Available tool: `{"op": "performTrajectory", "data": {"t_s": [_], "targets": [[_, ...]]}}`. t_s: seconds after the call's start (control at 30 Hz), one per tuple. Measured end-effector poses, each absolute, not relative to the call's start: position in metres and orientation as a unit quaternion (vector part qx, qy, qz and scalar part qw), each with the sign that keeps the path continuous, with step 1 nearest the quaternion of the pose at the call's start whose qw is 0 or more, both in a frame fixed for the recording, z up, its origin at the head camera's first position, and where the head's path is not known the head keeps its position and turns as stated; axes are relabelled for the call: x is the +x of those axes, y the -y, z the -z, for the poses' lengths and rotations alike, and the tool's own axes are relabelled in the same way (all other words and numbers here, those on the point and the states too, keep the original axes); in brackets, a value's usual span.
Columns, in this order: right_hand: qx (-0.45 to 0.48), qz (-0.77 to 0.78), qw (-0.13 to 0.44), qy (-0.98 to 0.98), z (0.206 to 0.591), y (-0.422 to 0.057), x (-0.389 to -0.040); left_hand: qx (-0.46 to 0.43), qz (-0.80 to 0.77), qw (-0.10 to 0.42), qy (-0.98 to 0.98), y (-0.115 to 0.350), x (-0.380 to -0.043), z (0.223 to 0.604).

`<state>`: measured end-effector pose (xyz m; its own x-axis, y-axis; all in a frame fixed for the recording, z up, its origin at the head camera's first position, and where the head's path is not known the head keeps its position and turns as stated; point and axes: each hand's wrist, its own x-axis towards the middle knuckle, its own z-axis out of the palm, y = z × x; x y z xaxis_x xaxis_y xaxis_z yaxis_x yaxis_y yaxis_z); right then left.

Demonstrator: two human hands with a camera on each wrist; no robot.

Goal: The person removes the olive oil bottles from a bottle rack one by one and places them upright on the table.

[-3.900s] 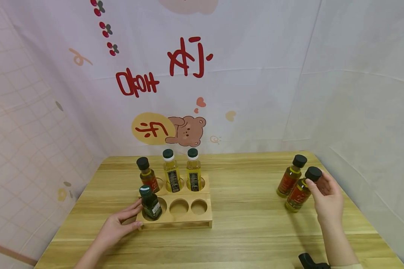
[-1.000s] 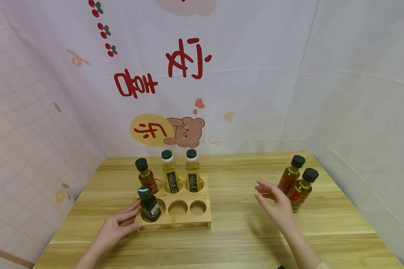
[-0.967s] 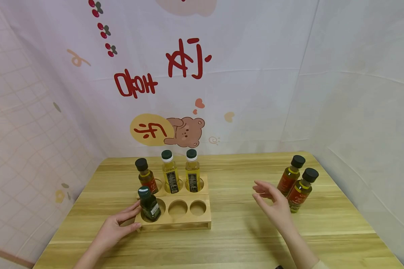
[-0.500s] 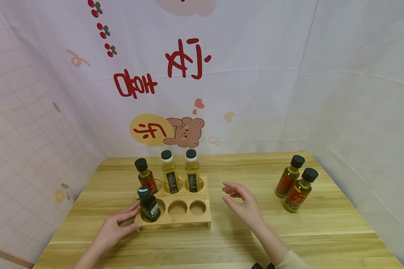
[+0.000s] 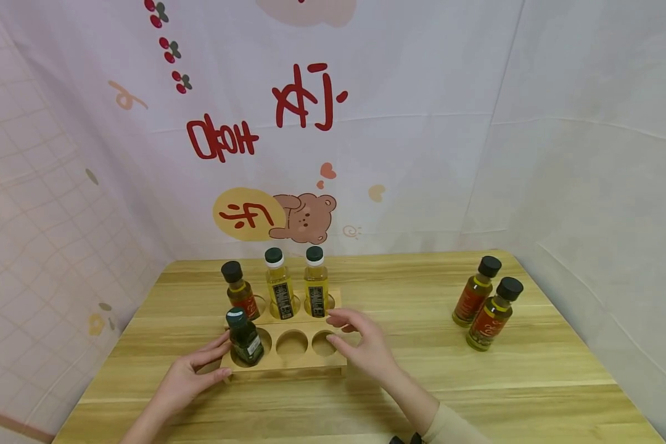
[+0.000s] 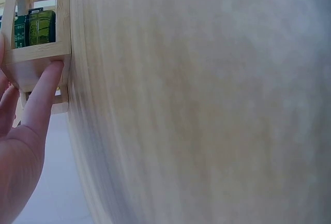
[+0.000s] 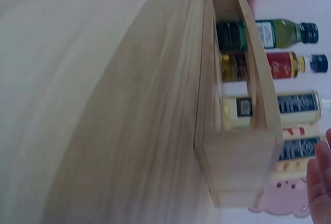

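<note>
A two-tier wooden bottle rack (image 5: 316, 364) with round holes stands on the table. My left hand (image 5: 189, 376) touches its left end with extended fingers; in the left wrist view the thumb (image 6: 44, 97) presses the end wall. A dark green oil bottle (image 5: 246, 342) leans in the front left hole. Behind it stand a red-labelled oil bottle (image 5: 241, 299) and two yellow oil bottles, a middle one (image 5: 280, 293) and a right one (image 5: 316, 290). My right hand (image 5: 366, 345) is at the rack's right end, fingers loosely bent around nothing; contact with the rack is unclear.
Two more red-labelled oil bottles, a rear one (image 5: 472, 299) and a front one (image 5: 488, 324), stand upright at the table's right. The wooden table (image 5: 422, 296) meets a printed cloth backdrop (image 5: 411, 154) behind. A black object (image 5: 405, 439) shows by the right sleeve.
My right hand has let go of the front red-labelled oil bottle and moved left across the table to the rack. My left hand has stayed at the rack's left end.
</note>
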<state>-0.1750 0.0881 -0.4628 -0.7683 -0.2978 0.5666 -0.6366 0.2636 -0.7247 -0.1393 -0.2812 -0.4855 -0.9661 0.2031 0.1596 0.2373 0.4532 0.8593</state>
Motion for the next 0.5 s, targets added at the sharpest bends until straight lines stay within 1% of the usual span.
{"op": "performTrajectory", "data": {"t_s": [0.33,0.5], "targets": [[0.327,-0.52,0.137,0.777,0.462,-0.055,-0.177,-0.122,0.503,0.002,0.856,0.282,-0.14,0.485],[0.331,-0.517,0.108,0.782,0.462,-0.042,-0.179,-0.124,0.503,0.003,0.856,0.282,-0.14,0.486]]}}
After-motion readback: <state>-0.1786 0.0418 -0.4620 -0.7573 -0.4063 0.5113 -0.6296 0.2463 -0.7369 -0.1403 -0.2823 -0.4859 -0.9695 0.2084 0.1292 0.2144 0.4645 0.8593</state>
